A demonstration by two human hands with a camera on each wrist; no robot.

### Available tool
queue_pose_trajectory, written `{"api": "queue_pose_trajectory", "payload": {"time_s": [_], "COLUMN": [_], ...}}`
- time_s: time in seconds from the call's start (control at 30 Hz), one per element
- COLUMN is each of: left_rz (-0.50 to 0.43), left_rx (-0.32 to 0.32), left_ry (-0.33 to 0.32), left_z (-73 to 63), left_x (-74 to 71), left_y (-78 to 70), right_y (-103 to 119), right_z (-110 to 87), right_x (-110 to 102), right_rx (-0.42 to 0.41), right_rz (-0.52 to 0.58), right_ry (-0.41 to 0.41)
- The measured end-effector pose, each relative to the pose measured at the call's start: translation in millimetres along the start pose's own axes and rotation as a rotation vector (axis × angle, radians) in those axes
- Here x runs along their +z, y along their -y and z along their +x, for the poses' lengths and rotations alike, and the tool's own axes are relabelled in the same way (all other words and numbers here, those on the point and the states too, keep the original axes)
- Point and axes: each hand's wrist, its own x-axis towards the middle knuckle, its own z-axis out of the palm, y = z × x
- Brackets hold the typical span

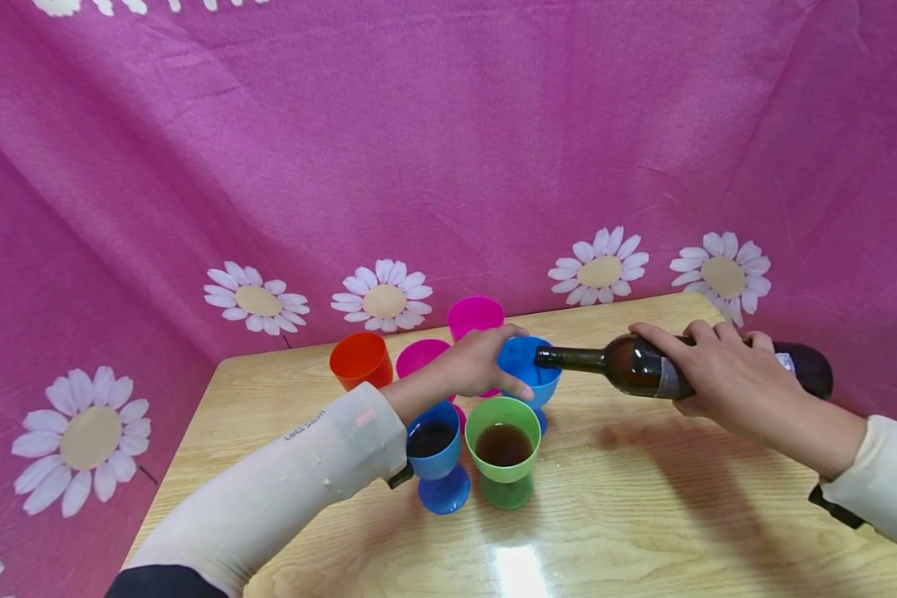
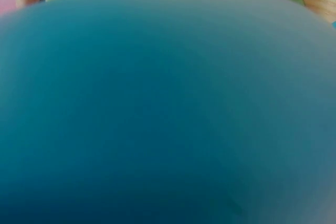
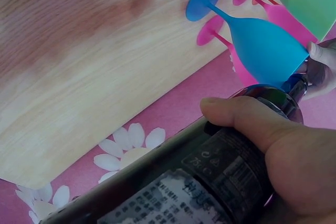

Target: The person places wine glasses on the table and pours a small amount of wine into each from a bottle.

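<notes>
Magenta cloth printed with white daisies hangs behind and to both sides of the wood-grain surface before you. From the left, your pale sleeve, marked with small lettering, reaches across the surface. Beyond it stands an orange cup, its lower part hidden by your arm. Next comes the near pink cup, also partly covered, and closer to you the near blue cup, upright, with dark liquid in its bowl. Farther back is the far pink cup. Your left hand passes in front of both pink cups, thumb and fingers parted round the bowl of the far blue cup, gripping it near the rim. Just right of the near blue cup, the green cup stands upright, holding brown liquid. The far blue cup is behind it, slightly right. Into its top points the mouth of the bottle, tipped almost level above the surface, neck to the left, base to the right. Your right hand is wrapped round the bottle's body; the right wrist view shows your thumb across it, beside a pale printed label. Your other sleeve leaves at the right edge.
</notes>
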Motion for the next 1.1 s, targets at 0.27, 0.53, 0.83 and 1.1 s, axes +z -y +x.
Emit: {"api": "queue_pose_trajectory", "payload": {"time_s": [0.27,0.53,0.83,1.1], "left_rz": [-0.003,-0.004,0.000,-0.003], "left_rx": [0.007,0.002,0.011,0.010], "left_ry": [0.003,0.000,0.000,0.000], "left_z": [0.0,-0.2,-0.6,0.0], "left_x": [0.3,0.6,0.1,0.6], "left_y": [0.0,0.4,0.3,0.5], "right_y": [-0.6,-0.1,-0.1,0.2], "right_z": [-0.5,0.6,0.8,0.7], "right_x": [0.2,-0.7,-1.5,-2.5], "right_rx": [-0.001,-0.007,-0.007,-0.005], "right_rz": [0.000,-0.003,-0.005,0.000], "right_ry": [0.000,0.003,0.006,0.000]}}
